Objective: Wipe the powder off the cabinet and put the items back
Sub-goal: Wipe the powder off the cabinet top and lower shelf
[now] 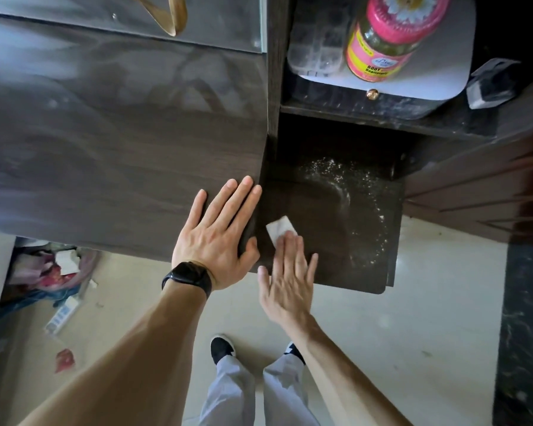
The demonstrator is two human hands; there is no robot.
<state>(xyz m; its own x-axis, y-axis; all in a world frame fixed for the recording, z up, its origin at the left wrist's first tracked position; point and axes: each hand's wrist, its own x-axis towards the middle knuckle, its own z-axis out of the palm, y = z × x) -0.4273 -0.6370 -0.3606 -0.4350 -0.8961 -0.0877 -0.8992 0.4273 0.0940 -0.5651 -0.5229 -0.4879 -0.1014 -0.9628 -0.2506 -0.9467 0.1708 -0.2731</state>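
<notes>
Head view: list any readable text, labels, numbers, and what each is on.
"BODY": on the yellow strip of the pink-lidded jar.
Line below it: blurred, unreadable.
Oval logo and small print on that label: too small.
Blue-and-white box on the floor: print blurred.
Watch: face dark, no text.

glossy dark wood-grain cabinet [120,133], white powder [366,207], white paper tissue [279,227]

A pale floor [413,318] lies below. At its left sit a heap of coloured clutter [51,273], a blue-and-white box [60,315] just beside it and 1 red scrap [64,359] apart. A dark marble strip [523,333] borders the right.
</notes>
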